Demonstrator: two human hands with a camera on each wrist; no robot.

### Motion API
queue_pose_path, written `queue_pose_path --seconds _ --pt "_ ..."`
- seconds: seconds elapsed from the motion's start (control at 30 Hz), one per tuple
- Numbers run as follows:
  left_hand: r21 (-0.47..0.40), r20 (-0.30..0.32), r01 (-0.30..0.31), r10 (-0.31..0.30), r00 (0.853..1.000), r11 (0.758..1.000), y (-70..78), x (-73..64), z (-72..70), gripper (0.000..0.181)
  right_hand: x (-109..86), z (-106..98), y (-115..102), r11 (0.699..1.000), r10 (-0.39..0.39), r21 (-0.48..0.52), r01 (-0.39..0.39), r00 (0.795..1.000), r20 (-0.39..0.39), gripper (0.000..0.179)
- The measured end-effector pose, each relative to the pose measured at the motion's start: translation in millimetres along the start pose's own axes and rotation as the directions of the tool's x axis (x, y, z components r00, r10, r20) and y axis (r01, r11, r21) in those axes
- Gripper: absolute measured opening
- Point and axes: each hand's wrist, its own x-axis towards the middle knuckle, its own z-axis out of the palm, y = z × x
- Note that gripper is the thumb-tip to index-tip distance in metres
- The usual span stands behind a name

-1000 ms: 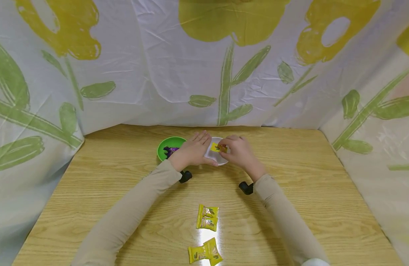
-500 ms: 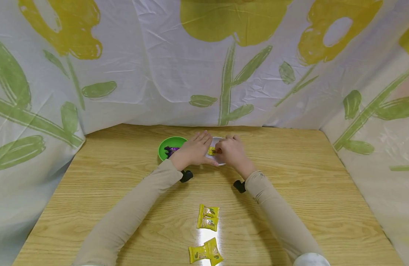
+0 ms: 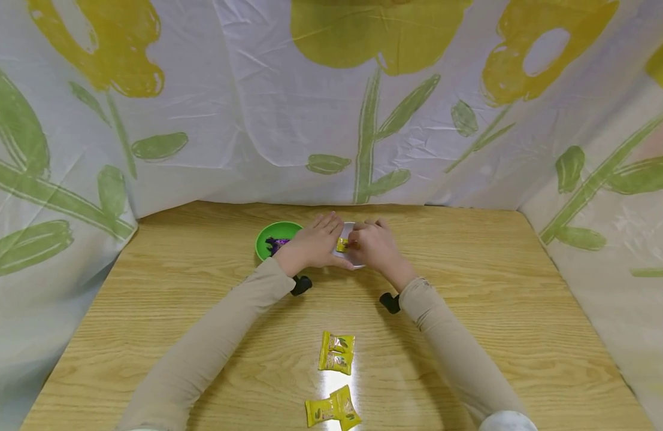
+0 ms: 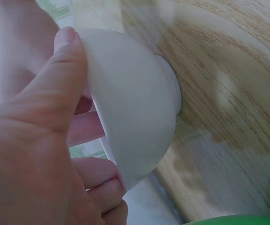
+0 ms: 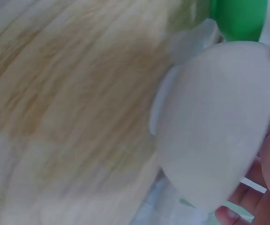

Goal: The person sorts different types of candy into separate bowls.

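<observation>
Over the left side of a white bowl [image 3: 358,259] lies my left hand [image 3: 312,244], thumb at the near rim and fingers toward the far rim. From the left wrist view, the left hand [image 4: 36,136] holds the rim of the white bowl [image 4: 130,103], thumb on one side and fingertips on the other. My right hand [image 3: 378,245] is at the bowl's right side, fingers down inside, pinching a small yellow snack packet [image 3: 342,244]. Much of that packet is hidden by the fingers. The right wrist view shows the outside of the white bowl [image 5: 214,117].
Left of the white bowl stands a green bowl [image 3: 263,240] with purple wrapped pieces in it. Several yellow packets [image 3: 336,353] lie on the wooden table [image 3: 229,359] nearer me. A flower-printed cloth [image 3: 266,120] hangs behind the table.
My right hand has moved a little left and deeper over the white bowl with the yellow packet, then stays there. The left hand has kept its place.
</observation>
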Motion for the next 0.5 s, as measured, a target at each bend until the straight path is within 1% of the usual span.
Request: queue_pose_path --seconds 0.13,0.3,0.43,0.5 --pt "-0.002 0.004 0.001 -0.001 1.0 1.0 -0.2 0.0 0.1 0.109 -1.6 -10.3 -4.1 0.998 -0.002 0.069 0.006 0.998 -0.061 0.003" --pt "0.0 0.011 -0.001 0.001 1.0 1.0 0.0 0.1 -0.4 0.111 -7.7 -30.2 -13.4 0.991 0.006 0.135 0.014 0.99 -0.144 0.009" --pt "-0.007 0.005 -0.001 0.001 1.0 1.0 -0.7 0.3 0.2 0.11 -16.5 -45.1 -25.0 0.985 -0.034 0.16 0.061 0.986 -0.162 0.011" --pt "-0.003 0.0 -0.003 0.003 1.0 1.0 -1.3 -0.1 0.3 0.105 -21.7 -50.2 -31.2 0.983 -0.058 0.165 0.084 0.986 -0.156 0.01"
